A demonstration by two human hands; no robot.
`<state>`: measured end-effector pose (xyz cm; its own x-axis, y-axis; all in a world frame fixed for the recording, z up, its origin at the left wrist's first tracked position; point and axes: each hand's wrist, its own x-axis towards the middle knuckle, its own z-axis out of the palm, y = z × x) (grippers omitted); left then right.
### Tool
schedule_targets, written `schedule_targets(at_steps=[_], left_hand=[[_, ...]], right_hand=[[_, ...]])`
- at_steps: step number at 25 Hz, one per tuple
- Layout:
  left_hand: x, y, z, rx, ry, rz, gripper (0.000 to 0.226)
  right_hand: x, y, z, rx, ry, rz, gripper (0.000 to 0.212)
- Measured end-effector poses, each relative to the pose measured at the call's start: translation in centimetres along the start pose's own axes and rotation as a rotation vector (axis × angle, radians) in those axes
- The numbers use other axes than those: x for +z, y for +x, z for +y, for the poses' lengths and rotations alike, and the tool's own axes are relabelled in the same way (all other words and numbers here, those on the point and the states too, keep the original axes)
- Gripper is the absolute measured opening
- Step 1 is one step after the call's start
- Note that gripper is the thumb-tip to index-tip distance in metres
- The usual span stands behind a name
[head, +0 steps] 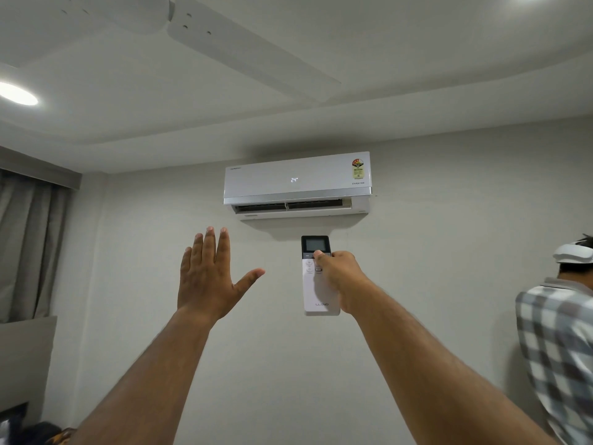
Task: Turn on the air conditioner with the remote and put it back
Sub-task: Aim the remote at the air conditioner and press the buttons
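Note:
A white air conditioner (297, 184) hangs high on the wall, its front showing "24" and its lower flap standing open. My right hand (340, 277) is raised below it and grips a white remote (316, 293) with a dark top and small screen, held upright and aimed at the unit. My thumb rests on a button just under the screen. My left hand (211, 274) is lifted to the left of the remote, palm forward, fingers spread, holding nothing.
A white ceiling fan (224, 36) is overhead, with a round ceiling light (17, 94) at left. Grey curtains (29, 245) hang at the left edge. A person in a checked shirt (558, 345) stands at the right edge, close to my right arm.

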<state>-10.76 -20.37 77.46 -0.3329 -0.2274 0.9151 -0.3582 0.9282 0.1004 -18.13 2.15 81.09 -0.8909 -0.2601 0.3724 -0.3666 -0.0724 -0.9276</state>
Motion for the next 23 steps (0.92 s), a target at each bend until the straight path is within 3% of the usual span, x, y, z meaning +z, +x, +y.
schedule_targets(at_steps=[19, 23], left_hand=[[0.4, -0.7, -0.3, -0.005, -0.041, -0.015, 0.109], [0.6, -0.7, 0.8, -0.135, -0.233, -0.098, 0.089]], right_hand=[[0.3, -0.2, 0.7, 0.008, -0.016, -0.015, 0.023], [0.5, -0.2, 1.2, 0.006, -0.021, -0.015, 0.023]])
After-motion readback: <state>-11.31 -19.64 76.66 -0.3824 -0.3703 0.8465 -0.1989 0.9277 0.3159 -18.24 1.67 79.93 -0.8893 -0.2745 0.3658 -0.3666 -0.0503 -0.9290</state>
